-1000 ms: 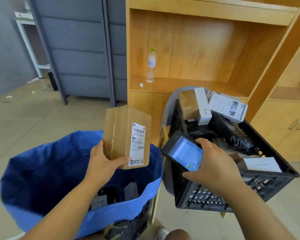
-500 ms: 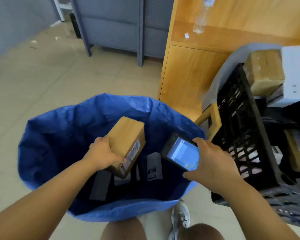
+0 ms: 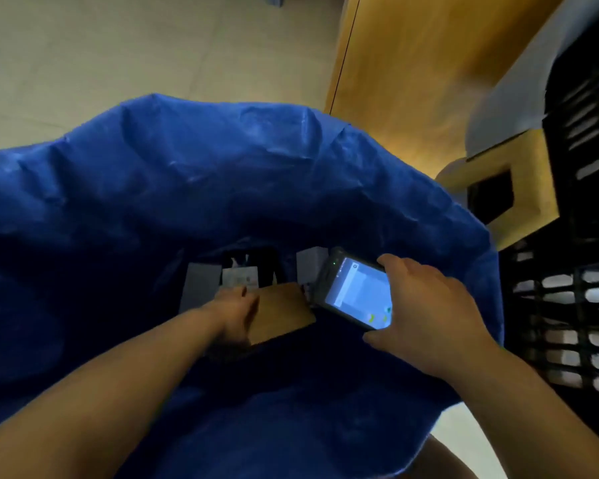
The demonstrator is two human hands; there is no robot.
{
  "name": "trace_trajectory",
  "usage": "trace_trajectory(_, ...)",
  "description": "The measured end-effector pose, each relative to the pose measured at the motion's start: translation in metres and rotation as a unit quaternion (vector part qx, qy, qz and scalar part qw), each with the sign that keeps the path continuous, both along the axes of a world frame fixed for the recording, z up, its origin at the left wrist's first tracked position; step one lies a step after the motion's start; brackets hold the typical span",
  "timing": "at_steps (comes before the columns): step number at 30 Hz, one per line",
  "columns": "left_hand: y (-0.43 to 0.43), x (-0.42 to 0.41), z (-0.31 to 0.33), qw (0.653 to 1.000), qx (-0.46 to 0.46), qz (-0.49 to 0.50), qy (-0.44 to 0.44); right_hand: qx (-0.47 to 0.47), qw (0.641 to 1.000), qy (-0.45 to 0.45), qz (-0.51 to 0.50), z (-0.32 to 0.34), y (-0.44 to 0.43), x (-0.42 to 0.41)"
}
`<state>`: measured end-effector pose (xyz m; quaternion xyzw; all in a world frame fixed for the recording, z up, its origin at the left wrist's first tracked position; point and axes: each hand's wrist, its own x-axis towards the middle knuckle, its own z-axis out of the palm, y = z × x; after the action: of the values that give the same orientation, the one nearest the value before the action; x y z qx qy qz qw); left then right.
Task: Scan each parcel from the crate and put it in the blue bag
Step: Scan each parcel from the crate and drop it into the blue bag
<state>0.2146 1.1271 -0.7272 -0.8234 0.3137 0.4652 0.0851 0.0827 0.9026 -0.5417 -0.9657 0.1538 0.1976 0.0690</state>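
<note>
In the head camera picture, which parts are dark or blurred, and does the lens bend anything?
Head view: the blue bag is dim inside, so the brown box in the left hand shows no detail; the crate and cabinet are motion-blurred; the scanner screen in the right hand glows; the wide lens curves the edges.

- We have one view, from a camera worn on the person's head.
- We look steeply down, almost straight into the mouth of the bag (image 3: 222, 174), which fills most of the frame.
- We are close: both forearms enter from the bottom edge, and the right hand (image 3: 426, 312) with its scanner (image 3: 357, 295) sits nearer the lens than the left hand (image 3: 237, 305).
- The floor (image 3: 118, 46) lies along the top and the crate (image 3: 585, 202) is cut off at the right.
</note>
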Motion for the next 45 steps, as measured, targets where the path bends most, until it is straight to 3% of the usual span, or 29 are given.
trace_trajectory(6,0.007,-0.023,-0.029,0.989,0.048,-0.136,0.008,0.015,1.000,0.017,-0.003,-0.010,-0.006,0.005)
trace_trajectory(10,0.013,-0.025,-0.020,0.986,0.105,-0.126,0.021,0.002,1.000,0.019,-0.002,-0.007,-0.005,0.002)
trace_trajectory(17,0.013,-0.022,0.036,0.993,0.075,-0.095,-0.002,-0.023,1.000,-0.017,0.000,0.028,0.001,-0.009)
trace_trajectory(31,-0.006,-0.058,0.212,0.974,-0.160,-0.063,-0.145,-0.110,0.981,-0.148,-0.067,0.151,-0.002,-0.103)
trace_trajectory(45,-0.140,-0.159,0.319,0.899,-0.395,-0.048,-0.182,-0.117,0.932,-0.231,-0.252,0.196,-0.098,-0.275)
